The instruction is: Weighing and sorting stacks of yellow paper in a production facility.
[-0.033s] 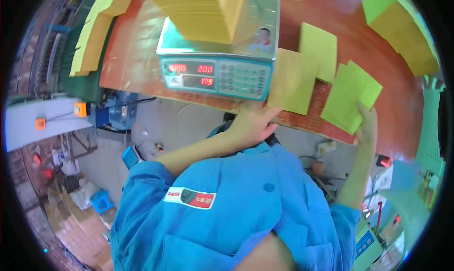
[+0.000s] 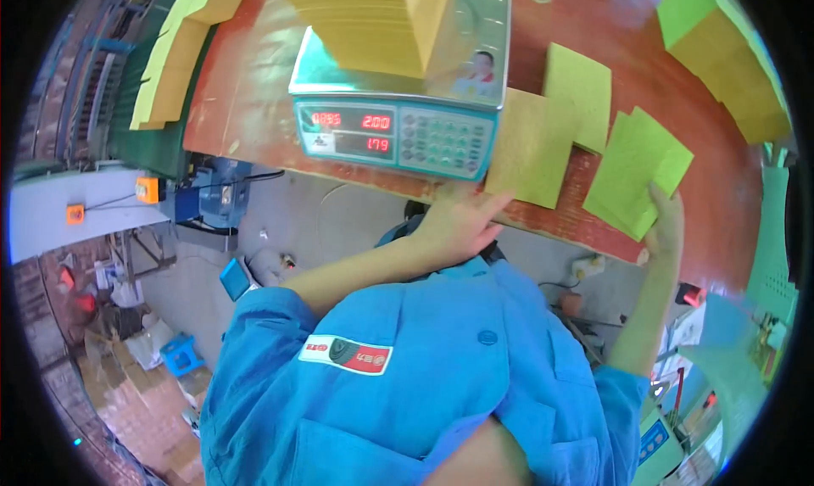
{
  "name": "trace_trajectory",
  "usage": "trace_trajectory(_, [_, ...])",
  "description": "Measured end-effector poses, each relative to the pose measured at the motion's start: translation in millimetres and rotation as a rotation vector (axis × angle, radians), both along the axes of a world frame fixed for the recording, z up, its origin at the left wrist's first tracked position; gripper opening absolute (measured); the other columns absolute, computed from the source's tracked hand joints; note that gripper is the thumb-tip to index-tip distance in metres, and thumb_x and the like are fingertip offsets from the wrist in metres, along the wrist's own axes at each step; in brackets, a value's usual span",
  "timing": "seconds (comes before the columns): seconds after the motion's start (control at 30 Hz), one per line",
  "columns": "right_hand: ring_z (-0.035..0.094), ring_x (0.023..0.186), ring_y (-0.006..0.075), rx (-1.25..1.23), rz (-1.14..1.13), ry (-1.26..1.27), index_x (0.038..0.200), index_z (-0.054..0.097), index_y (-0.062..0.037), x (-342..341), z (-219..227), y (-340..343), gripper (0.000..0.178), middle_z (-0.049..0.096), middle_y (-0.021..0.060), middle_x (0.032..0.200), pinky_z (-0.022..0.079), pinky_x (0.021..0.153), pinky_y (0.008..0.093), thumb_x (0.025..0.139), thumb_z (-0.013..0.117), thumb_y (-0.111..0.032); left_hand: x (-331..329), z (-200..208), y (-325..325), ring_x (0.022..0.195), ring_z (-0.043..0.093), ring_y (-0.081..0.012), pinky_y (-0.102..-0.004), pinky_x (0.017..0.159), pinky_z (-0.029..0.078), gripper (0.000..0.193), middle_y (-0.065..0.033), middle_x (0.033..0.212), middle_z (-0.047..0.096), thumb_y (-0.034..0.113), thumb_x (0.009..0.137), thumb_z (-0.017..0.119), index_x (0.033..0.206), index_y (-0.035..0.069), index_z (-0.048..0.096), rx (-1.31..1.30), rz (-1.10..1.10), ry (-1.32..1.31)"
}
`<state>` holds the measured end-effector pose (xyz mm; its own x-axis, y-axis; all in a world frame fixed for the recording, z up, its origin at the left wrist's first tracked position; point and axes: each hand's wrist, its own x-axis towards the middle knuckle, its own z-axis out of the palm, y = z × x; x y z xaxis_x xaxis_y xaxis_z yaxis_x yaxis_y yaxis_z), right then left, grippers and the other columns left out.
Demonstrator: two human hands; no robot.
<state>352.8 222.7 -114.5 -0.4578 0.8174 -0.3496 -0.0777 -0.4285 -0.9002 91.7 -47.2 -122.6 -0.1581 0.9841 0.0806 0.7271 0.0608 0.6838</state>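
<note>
My left hand (image 2: pixel 462 219) lies with fingers spread at the near edge of the red-brown table (image 2: pixel 246 96), its fingertips touching the lower edge of a yellow-green card sheet (image 2: pixel 527 151). My right hand (image 2: pixel 666 223) grips a thin fanned bundle of green sheets (image 2: pixel 636 170) by its lower corner, over the table's right part. A second yellow-green sheet (image 2: pixel 581 83) lies behind the two. Left of my left hand stands a teal digital scale (image 2: pixel 398 130) with red digits, carrying a tall stack of yellow sheets (image 2: pixel 369 19).
More stacks of yellow-green sheets lie at the table's far right (image 2: pixel 729 70) and on a green surface at the far left (image 2: pixel 174 62). Below the table are a grey floor, a blue machine box (image 2: pixel 208 199), cables, and cardboard (image 2: pixel 136 401) at the lower left.
</note>
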Motion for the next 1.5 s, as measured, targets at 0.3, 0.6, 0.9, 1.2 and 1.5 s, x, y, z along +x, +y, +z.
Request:
trace_trajectory(0.3, [0.061, 0.112, 0.0249, 0.046, 0.083, 0.038, 0.132, 0.046, 0.0044, -40.1, 17.7, 35.2, 0.037, 0.058, 0.0164, 0.129, 0.052, 0.096, 0.0379, 0.095, 0.051, -0.001, 20.7, -13.1, 32.3, 0.118, 0.052, -0.0354, -0.0467, 0.098, 0.046, 0.051, -0.0186, 0.127, 0.055, 0.019, 0.078, 0.065, 0.123, -0.003, 0.057, 0.363, -0.182, 0.474])
trace_trajectory(0.6, [0.060, 0.115, 0.0256, 0.101, 0.127, 0.086, 0.133, 0.045, 0.0062, -72.4, 17.4, 44.8, 0.040, 0.056, 0.0175, 0.131, 0.051, 0.098, 0.0382, 0.094, 0.053, -0.003, 2.5, -30.7, 1.5, 0.117, 0.054, -0.0251, -0.0386, 0.095, 0.045, 0.039, -0.0130, 0.124, 0.057, 0.015, 0.078, 0.060, 0.114, 0.000, 0.062, 0.386, -0.431, 0.450])
trace_trajectory(0.9, [0.066, 0.101, 0.0251, 0.977, -0.079, -0.795, 0.129, 0.053, -0.0008, -95.2, 8.2, 25.5, 0.044, 0.067, 0.0144, 0.112, 0.052, 0.085, 0.0340, 0.092, 0.063, -0.022, -5.4, 14.1, 8.4, 0.099, 0.063, -0.0235, -0.0363, 0.087, 0.050, 0.028, -0.0115, 0.109, 0.065, 0.010, 0.075, 0.062, 0.101, 0.000, 0.066, 0.649, -0.357, 0.301])
trace_trajectory(1.2, [0.065, 0.078, 0.0171, 0.002, 0.235, -0.253, 0.138, 0.041, 0.0011, -82.8, 21.6, -139.3, 0.052, 0.066, 0.0135, 0.097, 0.052, 0.067, 0.0286, 0.093, 0.059, -0.016, -8.6, 32.7, 6.6, 0.098, 0.064, -0.0253, -0.0377, 0.086, 0.052, 0.031, -0.0134, 0.109, 0.066, 0.009, 0.073, 0.063, 0.102, -0.002, 0.065, 0.696, -0.437, 0.239])
trace_trajectory(1.5, [0.062, 0.104, 0.0157, 0.483, 0.083, -0.117, 0.146, 0.034, -0.0041, -103.9, 85.4, -47.8, 0.066, 0.063, 0.0128, 0.116, 0.050, 0.088, 0.0290, 0.085, 0.055, 0.006, -121.8, 133.7, -18.9, 0.119, 0.055, -0.0379, -0.0468, 0.101, 0.044, 0.048, -0.0245, 0.138, 0.046, 0.023, 0.094, 0.056, 0.135, -0.001, 0.045, 0.928, 0.072, 0.416])
